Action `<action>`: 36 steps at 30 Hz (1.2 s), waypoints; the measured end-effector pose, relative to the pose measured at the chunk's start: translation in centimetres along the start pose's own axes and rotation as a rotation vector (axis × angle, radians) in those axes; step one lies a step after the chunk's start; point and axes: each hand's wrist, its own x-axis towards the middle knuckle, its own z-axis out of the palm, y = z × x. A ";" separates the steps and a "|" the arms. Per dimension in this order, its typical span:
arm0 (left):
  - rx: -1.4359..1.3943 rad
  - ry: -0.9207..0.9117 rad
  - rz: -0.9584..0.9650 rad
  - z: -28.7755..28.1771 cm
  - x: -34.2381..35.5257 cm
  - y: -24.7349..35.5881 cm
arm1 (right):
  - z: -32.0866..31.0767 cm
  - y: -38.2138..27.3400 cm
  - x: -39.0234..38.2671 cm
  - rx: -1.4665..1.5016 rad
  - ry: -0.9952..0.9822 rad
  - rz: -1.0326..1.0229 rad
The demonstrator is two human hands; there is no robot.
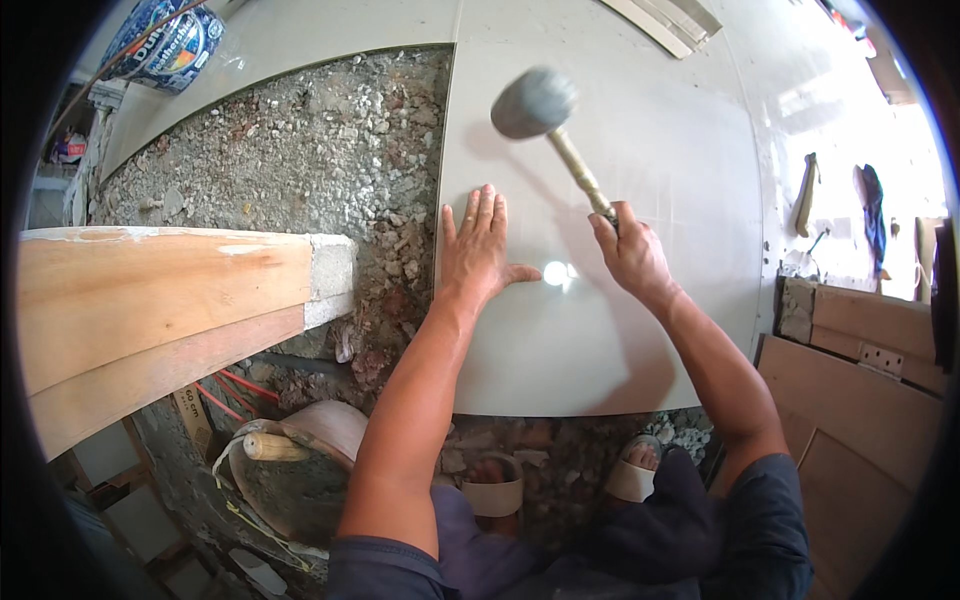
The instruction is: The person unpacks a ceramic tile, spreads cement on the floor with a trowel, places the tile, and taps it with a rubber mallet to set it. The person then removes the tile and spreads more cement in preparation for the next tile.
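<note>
A large, glossy light-grey floor tile (600, 340) lies in front of me, its left edge bordering rough rubble. My left hand (478, 250) rests flat on the tile near that edge, fingers spread and thumb out to the right. In my right hand (634, 255) is a rubber mallet (535, 103), gripped near the end of its pale handle. The dark grey mallet head is raised above the tile, up and to the left of my right fist. Its shadow falls on the tile surface.
Broken rubble (330, 130) fills the gap left of the tile. A wooden board (170, 300) juts in from the left. Below it sits a bucket (300, 490) with a wooden-handled tool. A paint bucket (165, 45) stands far left; flat strips (665, 22) lie at the far side. Wooden panelling (850, 420) borders the right.
</note>
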 end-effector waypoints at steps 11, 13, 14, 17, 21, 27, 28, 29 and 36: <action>-0.005 0.048 0.006 0.6 0.1 -0.3 | 0.3 0.2 0.2 -0.149 0.048 -0.016; 0.008 0.038 -0.001 0.8 0.0 -0.4 | 0.4 0.5 -0.4 -0.113 0.025 0.008; 0.008 0.041 0.002 0.8 0.0 -0.3 | 0.5 0.6 -0.7 -0.129 -0.004 0.048; 0.016 0.055 0.001 0.9 -0.1 0.0 | 0.1 0.7 -1.8 -0.252 -0.043 0.094; 0.008 0.065 -0.010 0.7 -1.0 0.2 | -1.8 0.4 -4.4 -0.138 -0.021 0.085; 0.364 -0.089 0.259 0.3 -6.6 -5.5 | -3.5 0.0 -9.6 0.052 0.122 -0.274; 0.370 -0.077 0.238 0.2 -6.8 -6.0 | -3.4 0.3 -9.7 0.084 0.083 -0.238; 0.376 -0.108 0.211 0.5 -7.7 -6.1 | -2.9 0.7 -10.3 0.140 0.046 -0.237; 0.357 -0.175 0.126 -0.4 -7.3 -4.6 | -0.5 4.0 -9.5 -0.059 -0.101 -0.069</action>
